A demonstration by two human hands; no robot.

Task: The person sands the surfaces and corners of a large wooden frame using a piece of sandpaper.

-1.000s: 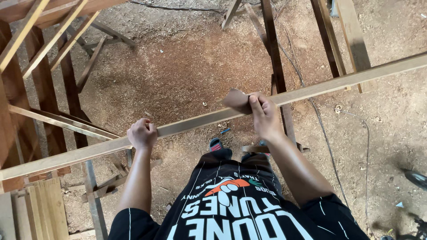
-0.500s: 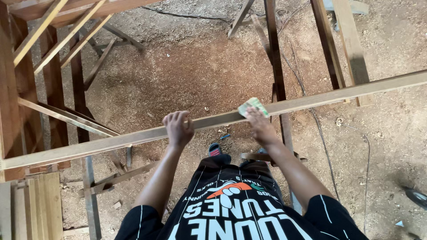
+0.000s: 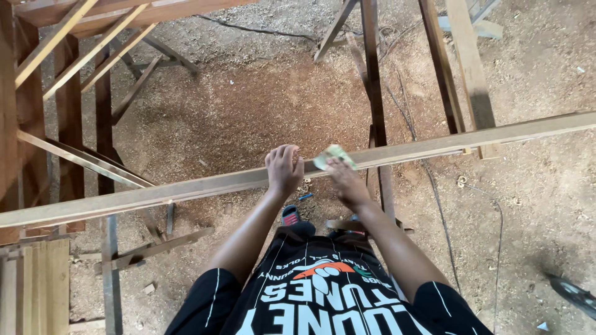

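A long, pale wooden batten [image 3: 186,189] runs across the view from lower left to upper right, raised above a sawdust-strewn dirt floor [image 3: 248,105]. The person's left hand [image 3: 284,169] is clamped over its top edge, fingers curled down the far side, apparently to steady the length. Just beside it the right hand [image 3: 347,183] presses a small folded sheet, seemingly sandpaper [image 3: 334,156], flat against the batten's upper face; the fingers lie together on the sheet, though motion blur makes the exact grip impossible to tell. The two hands sit close together near the middle of the span, the bracing hand near the rubbed spot, likely to hold it firm there.

Below the batten, dark upright timbers [image 3: 372,93] and slanted braces [image 3: 149,248] look like parts of a stand or frame; whether the batten rests on them cannot be told. More pale strips lean in a wooden framework [image 3: 68,56] at upper left, and stacked boards [image 3: 37,279] lie at lower left. A thin cable [image 3: 434,192] trails over the floor at right.

Both ends of the batten are cut off by the frame. The person's feet are mostly hidden behind a black printed shirt [image 3: 323,298], and a dark object [image 3: 574,294] at the lower right edge is too cropped to identify.
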